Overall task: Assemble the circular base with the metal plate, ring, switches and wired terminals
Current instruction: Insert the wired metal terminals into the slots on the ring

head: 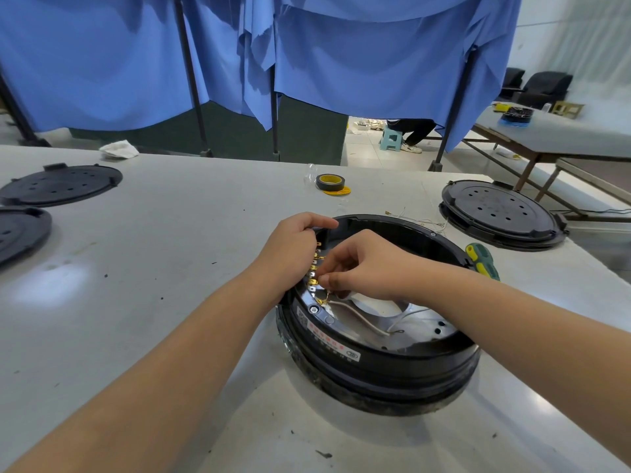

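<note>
Circular base sits on the surface. Left hand curls over its far-left rim, gripping it. Right hand pinches a wired terminal at the brass tab row.

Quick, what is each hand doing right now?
Left hand: fingers curled over the rim of the circular base, gripping it.
Right hand: fingertips pinching a wired terminal at the row of brass tabs.

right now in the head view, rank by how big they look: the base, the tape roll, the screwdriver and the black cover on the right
1. base
2. black cover, though it lies farther from the camera, so its true size against the base is unsure
3. screwdriver, partly hidden behind the base
4. tape roll, looking close to the screwdriver and lying farther off
</note>
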A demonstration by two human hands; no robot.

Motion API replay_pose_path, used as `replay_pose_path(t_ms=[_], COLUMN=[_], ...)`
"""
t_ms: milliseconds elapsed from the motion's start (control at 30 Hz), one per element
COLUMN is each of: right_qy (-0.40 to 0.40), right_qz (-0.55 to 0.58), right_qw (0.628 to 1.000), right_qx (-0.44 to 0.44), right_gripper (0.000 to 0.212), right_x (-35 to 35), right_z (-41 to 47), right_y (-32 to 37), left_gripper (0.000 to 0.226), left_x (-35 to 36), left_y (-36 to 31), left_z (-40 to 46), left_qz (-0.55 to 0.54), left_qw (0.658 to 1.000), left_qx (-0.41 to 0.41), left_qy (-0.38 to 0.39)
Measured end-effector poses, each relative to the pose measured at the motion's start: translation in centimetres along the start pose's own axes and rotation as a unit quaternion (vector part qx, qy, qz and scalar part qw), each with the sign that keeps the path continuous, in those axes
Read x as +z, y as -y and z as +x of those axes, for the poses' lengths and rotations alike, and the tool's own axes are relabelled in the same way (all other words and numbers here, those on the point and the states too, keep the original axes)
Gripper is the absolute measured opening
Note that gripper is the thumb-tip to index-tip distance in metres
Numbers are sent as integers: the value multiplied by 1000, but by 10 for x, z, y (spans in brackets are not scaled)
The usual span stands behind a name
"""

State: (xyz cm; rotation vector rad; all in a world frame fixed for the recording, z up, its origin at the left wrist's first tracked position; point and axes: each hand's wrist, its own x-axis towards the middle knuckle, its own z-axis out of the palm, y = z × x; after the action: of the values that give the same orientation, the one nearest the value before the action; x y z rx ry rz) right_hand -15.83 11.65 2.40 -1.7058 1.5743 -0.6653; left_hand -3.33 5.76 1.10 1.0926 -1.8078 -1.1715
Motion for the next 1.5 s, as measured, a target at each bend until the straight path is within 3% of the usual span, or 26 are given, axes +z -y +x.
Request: replay_pose_path(t_ms=[767,1067,1300,1500], right_qy=[0,-37,53,46], right_qz=[14,-66,-80,-113], right_qw=[1000,997,994,989], right_qx=[8,-30,-52,-80], right_gripper=[6,5,4,4], right_x=[1,-5,-1,3], right_z=[1,-2,-9,-8], right_y=[0,4,4,2], left_gripper=[44,43,42,42], left_x=[0,0,0,0], left_y=[1,-1,1,2], left_z=[2,0,1,2], left_qz=[5,3,14,26], left_qw=[1000,1000,1000,999], left_qx=[8,5,18,24], left_qy=[6,-10,-11,-14])
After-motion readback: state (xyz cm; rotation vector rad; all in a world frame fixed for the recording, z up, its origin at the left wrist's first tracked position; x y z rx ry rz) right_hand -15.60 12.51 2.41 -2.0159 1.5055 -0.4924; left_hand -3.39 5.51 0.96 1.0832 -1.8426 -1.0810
